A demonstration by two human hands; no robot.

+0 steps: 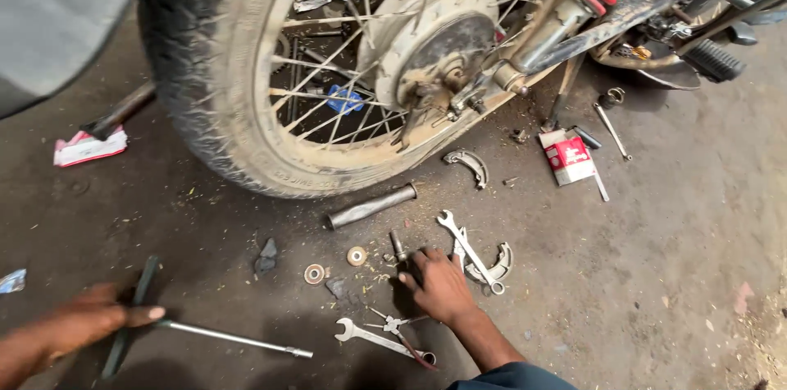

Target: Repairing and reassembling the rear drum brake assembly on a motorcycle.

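Nearest, the left hand (78, 323) closes on a T-wrench (205, 332) lying on the floor (672, 259). Right of it, the right hand (438, 283) spreads loosely over small parts, holding nothing I can make out. Brake shoes (469, 164), a sleeve (371, 206), washers (356, 256) and spanners (467, 249) lie loose, so stripping looks well along; the wheel (246, 111) remains mounted. Grimy, stained concrete floor, a workshop.

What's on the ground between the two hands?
In the head view, between the left hand and right hand lie a T-shaped tool's metal rod, two small round washers and dark bits of rubble.
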